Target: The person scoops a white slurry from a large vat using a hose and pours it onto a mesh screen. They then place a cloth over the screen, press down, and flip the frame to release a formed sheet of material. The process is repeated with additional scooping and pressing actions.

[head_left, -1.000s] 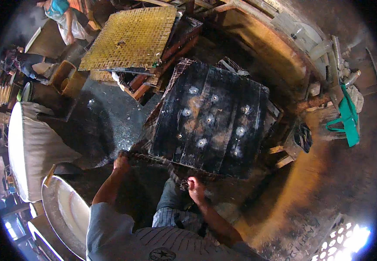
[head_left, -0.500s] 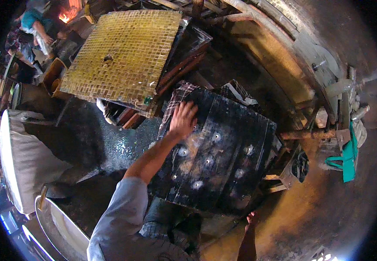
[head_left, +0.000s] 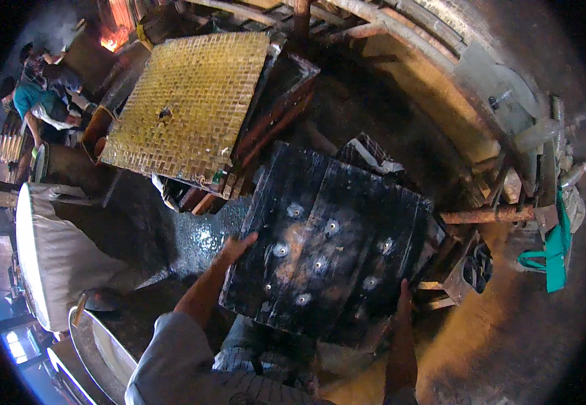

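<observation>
A large, square, black wooden board (head_left: pixel 330 243) made of wet planks, with pale round dimples scattered over its face, lies tilted in the middle of the view. Its planks, and so its long lines, run from the near edge by the person up and away toward the far right. One corner points at the person's knees and the opposite one toward the dark basket behind it.

The left hand (head_left: pixel 237 246) lies on the board's left edge, fingers spread flat over the rim in a loose grip. The right hand (head_left: pixel 404 297) clasps the board's near right edge, fingers curled around it; how tightly cannot be told.

Just beyond the board's far left corner a square yellow woven bamboo mat (head_left: pixel 188 104) rests on a dark reddish wooden frame (head_left: pixel 276 101). Left of the board, well apart, stands a big round vat covered with grey-white cloth (head_left: pixel 53 253). Below that vat, nearer the person than the board, is a shallow round metal pan (head_left: pixel 97 351). Right of the board a green bag (head_left: pixel 553 246) hangs on a post. Far beyond the mat another person in a teal shirt (head_left: pixel 36 98) crouches near a fire.
</observation>
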`<state>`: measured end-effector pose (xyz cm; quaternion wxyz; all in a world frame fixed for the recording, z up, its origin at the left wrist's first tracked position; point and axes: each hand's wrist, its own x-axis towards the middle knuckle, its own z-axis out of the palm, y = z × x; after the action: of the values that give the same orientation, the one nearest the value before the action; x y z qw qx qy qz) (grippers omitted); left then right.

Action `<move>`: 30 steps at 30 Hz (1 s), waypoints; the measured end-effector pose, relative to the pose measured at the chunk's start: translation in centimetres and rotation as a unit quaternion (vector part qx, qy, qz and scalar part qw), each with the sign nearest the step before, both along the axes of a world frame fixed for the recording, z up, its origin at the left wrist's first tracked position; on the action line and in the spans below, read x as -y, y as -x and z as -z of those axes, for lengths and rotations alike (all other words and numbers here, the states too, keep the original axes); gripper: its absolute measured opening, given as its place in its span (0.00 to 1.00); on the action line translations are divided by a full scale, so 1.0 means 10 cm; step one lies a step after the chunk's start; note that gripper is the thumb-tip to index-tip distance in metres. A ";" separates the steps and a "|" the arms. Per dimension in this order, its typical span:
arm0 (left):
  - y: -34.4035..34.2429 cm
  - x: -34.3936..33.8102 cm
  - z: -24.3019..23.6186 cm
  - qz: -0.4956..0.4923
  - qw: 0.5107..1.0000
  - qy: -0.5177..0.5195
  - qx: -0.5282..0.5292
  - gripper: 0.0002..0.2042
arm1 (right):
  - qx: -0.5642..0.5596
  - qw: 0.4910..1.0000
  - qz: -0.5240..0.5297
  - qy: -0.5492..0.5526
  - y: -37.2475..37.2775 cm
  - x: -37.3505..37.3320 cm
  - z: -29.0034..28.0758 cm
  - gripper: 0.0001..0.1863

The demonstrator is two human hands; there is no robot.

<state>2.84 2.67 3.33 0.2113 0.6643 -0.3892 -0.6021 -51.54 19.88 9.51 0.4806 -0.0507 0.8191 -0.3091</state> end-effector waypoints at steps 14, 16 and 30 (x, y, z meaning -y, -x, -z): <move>0.00 -0.45 -0.83 -0.010 0.996 -0.088 0.034 0.46 | -0.083 0.983 -0.161 -0.036 0.01 0.12 -0.55 0.39; 0.06 -0.45 -1.04 0.015 0.998 -0.030 0.050 0.48 | -0.156 0.959 -0.213 -0.105 -0.03 0.19 -0.77 0.40; -0.07 -0.03 -2.27 0.100 0.991 0.072 -0.059 0.31 | 0.195 0.916 0.075 0.343 -0.16 -0.20 -1.78 0.33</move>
<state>3.51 2.93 26.01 0.2199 0.5682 -0.4830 -0.6289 -49.97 21.90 27.32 0.5593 -0.0891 0.5543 -0.6099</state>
